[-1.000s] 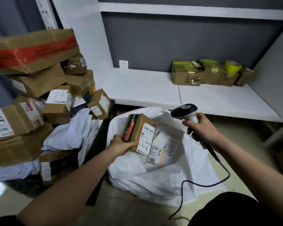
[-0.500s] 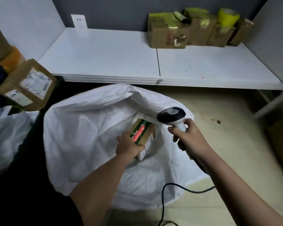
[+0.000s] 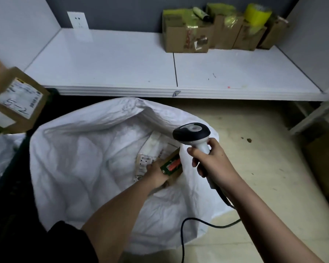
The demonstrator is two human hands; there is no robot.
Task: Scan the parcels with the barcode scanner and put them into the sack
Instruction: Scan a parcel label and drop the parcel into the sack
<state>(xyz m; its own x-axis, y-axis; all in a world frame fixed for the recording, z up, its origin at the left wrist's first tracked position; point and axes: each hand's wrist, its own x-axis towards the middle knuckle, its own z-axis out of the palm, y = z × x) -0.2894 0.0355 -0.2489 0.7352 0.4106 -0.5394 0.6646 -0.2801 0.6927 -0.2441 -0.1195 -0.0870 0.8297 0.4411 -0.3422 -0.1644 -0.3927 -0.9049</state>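
A large white sack [image 3: 87, 168] lies open on the floor in the middle of the head view. My left hand [image 3: 156, 174] reaches into its mouth and grips a small brown parcel with a green and red strip [image 3: 172, 166], low inside the sack. Beside it in the sack lies another parcel with white labels [image 3: 150, 156]. My right hand [image 3: 212, 164] holds the black and white barcode scanner [image 3: 193, 134] by its handle, just right of the sack's mouth, head pointing away. Its black cable [image 3: 203, 223] trails over the sack's near edge.
A labelled brown box marked "5-2" [image 3: 17, 99] sits at the left edge. A low white shelf [image 3: 122, 59] runs across the back, with several taped cardboard boxes [image 3: 186, 35] and a yellow tape roll [image 3: 257, 13] at its right end. More cardboard [image 3: 325, 164] stands at the far right.
My left hand has carried the green-striped parcel from above the sack down into its mouth. The view has swung right and down, away from the parcel pile. The scanner stays in my right hand.
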